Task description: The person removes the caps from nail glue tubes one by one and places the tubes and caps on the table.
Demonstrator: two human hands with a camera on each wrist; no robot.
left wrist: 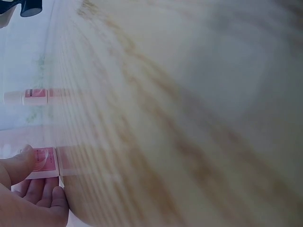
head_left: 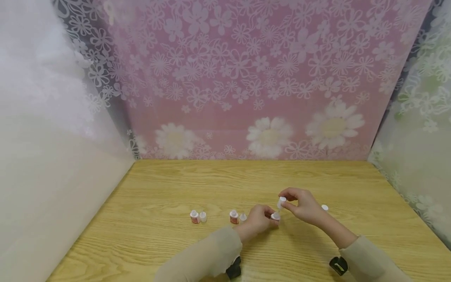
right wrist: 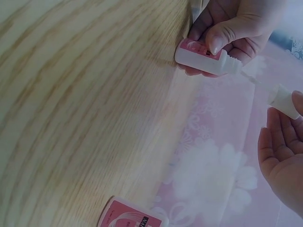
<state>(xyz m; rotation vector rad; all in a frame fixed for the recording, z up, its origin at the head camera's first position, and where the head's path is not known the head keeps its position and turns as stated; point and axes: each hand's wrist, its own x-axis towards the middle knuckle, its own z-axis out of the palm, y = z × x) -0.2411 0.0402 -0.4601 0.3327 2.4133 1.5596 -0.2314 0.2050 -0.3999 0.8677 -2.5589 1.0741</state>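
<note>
- Head view, nearest first: two arms in beige sleeves reach in over the wooden table [head_left: 158,235], each with a black wrist camera.
- The left hand [head_left: 258,220] curls around a small bottle [head_left: 276,216] with a pink label and holds it on the table.
- The right hand [head_left: 303,204] is just above and beside it. It pinches a little white cap [head_left: 281,202] in its fingertips.
- The cap sits just up and to the right of the bottle top, very close. The right hand is the nearer one to the cap; the left hand has the bottle.
- In the right wrist view, the bottle [right wrist: 204,57] has a thin tip, and its long way points toward the cap [right wrist: 284,101].
- Another pink-label bottle [right wrist: 132,217] lies close to that camera. It has some writing, too small to read.
- Farther left on the table stand more little bottles, one pair [head_left: 237,216] and then another pair [head_left: 198,216].
- A lone white cap [head_left: 324,207] sits behind the right hand.
- At the back hangs a pink flower curtain [head_left: 246,78].
</note>
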